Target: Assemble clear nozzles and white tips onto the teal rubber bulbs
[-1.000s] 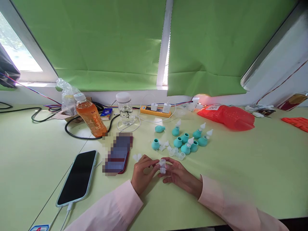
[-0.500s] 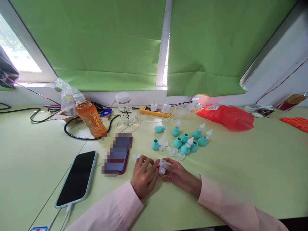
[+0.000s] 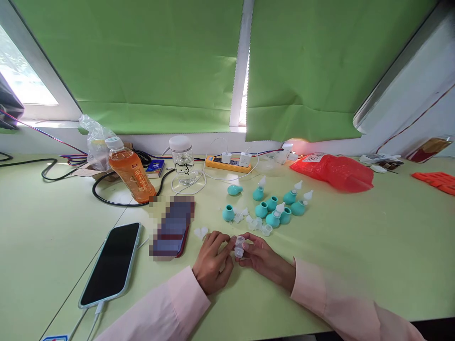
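My right hand (image 3: 259, 255) pinches a small clear plastic connector (image 3: 239, 247) with cup-like ends, held upright just above the table. My left hand (image 3: 213, 260) is at its left side, index fingertip at the connector's upper edge and thumb apart from it; the other fingers are bent. Beyond the hands are several teal rubber bulbs (image 3: 228, 213), some open at the neck and some fitted with white pointed nozzles (image 3: 280, 209). Loose clear plastic cups (image 3: 266, 230) and small white nozzles (image 3: 241, 214) lie among them. Two white nozzle pieces (image 3: 201, 232) rest left of my left hand.
Two phones lie left: a black-screened one (image 3: 111, 265) on a cable and a blurred one (image 3: 174, 227). Behind are an orange drink bottle (image 3: 131, 170), a clear jar (image 3: 183, 163), a power strip (image 3: 227, 164) with chargers, looping cables and a red plastic bag (image 3: 334, 173).
My left thumb has moved slightly down, away from the connector. The right hand keeps its hold on the connector. The view has shifted a little.
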{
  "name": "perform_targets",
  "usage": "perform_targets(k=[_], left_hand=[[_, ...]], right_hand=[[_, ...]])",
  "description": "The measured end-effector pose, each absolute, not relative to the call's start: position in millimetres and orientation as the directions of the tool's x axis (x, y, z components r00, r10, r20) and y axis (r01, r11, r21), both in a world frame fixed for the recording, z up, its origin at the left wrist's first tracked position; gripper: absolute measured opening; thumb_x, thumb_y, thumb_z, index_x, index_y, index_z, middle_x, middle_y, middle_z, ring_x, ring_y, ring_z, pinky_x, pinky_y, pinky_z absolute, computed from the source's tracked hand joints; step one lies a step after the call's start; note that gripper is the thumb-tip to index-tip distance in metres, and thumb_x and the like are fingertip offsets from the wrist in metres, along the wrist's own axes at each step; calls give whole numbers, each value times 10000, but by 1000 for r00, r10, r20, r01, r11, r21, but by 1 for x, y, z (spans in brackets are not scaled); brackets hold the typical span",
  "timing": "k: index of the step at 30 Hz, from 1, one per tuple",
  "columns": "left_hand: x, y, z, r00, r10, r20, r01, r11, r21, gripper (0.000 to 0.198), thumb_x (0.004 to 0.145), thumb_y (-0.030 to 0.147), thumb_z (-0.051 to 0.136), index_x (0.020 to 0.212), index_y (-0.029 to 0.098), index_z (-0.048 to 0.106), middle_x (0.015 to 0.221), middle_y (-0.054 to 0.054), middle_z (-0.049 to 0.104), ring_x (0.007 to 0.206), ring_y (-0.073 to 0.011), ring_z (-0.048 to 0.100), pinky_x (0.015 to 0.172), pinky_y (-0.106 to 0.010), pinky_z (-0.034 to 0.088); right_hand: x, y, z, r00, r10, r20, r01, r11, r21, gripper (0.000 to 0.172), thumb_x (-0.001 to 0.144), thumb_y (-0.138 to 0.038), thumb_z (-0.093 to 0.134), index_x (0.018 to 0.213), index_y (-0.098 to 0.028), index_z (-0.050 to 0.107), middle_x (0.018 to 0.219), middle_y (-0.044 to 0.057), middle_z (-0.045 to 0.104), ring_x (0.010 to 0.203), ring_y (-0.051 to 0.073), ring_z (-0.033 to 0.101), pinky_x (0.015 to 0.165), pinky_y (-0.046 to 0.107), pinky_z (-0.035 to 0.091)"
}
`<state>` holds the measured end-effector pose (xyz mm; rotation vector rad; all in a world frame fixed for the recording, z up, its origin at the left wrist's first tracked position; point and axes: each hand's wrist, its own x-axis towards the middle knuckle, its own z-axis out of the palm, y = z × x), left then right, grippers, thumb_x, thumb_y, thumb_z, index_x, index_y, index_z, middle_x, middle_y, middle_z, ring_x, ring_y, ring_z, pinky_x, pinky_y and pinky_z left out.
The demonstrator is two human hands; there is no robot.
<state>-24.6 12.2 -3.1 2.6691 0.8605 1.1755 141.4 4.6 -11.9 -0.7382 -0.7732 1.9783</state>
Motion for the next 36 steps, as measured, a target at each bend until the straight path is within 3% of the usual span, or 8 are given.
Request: perform_targets(k=[4,10,17,24,27,31,34,36], left_hand=[[-24,15,-7,544,606,581,321,-790,523,417,704,37,376,1104,133,440,907,-98,453,836,-181,409,679,-324,397],[-22,12,-4,550,644,533,272,-741,615,371,713,54,379,1057,136,490,919,-101,454,850,-188,416,703,-330,402],[-21,10,0,452,745,490,215,-624,751,376,786,140,370,1144,209,463,967,-79,484,839,-176,458,717,-328,402],[-22,8,4,532,741,409,265,-604,751,367,820,225,336,1172,240,438,1064,-77,452,887,-188,450,763,-347,396],[-22,13,3,517,751,410,314,-612,726,413,838,256,304,1250,250,310,1139,-82,392,981,-196,416,835,-369,372],[-19,33,-3,372,794,480,496,-607,621,547,827,265,358,1307,243,96,1298,-88,243,1197,-223,210,965,-431,244],[-13,50,-12,366,805,467,558,-591,583,594,838,277,340,1309,222,-18,1375,-104,83,1255,-239,57,989,-477,181],[-6,58,-17,379,814,440,564,-580,588,610,841,286,334,1306,200,-52,1380,-121,56,1259,-249,15,984,-495,182]], right_hand=[[143,6,-13,-441,873,-208,-501,-432,-750,190,698,-227,610,811,-152,478,724,11,593,652,96,578,613,224,461],[144,7,-12,-425,881,-209,-502,-421,-755,174,688,-216,618,779,-140,491,717,18,598,618,95,580,600,225,468],[143,6,-8,-436,874,-215,-524,-441,-729,193,701,-249,605,854,-156,533,729,13,592,599,81,569,561,193,462],[147,9,-5,-418,884,-210,-505,-419,-755,241,699,-242,604,913,-135,573,731,23,592,594,81,560,560,193,458],[149,10,-5,-405,890,-211,-530,-417,-739,224,695,-230,607,901,-151,566,749,28,600,607,87,564,566,197,452],[150,11,-3,-415,881,-227,-544,-440,-714,187,658,-196,635,820,-148,554,703,30,590,611,75,542,497,142,404],[150,10,-2,-429,874,-226,-532,-447,-719,201,628,-185,653,790,-147,541,682,22,579,504,38,478,430,120,350],[150,9,-2,-435,873,-222,-531,-448,-719,220,608,-188,665,780,-164,529,684,15,581,480,35,460,420,125,344]])
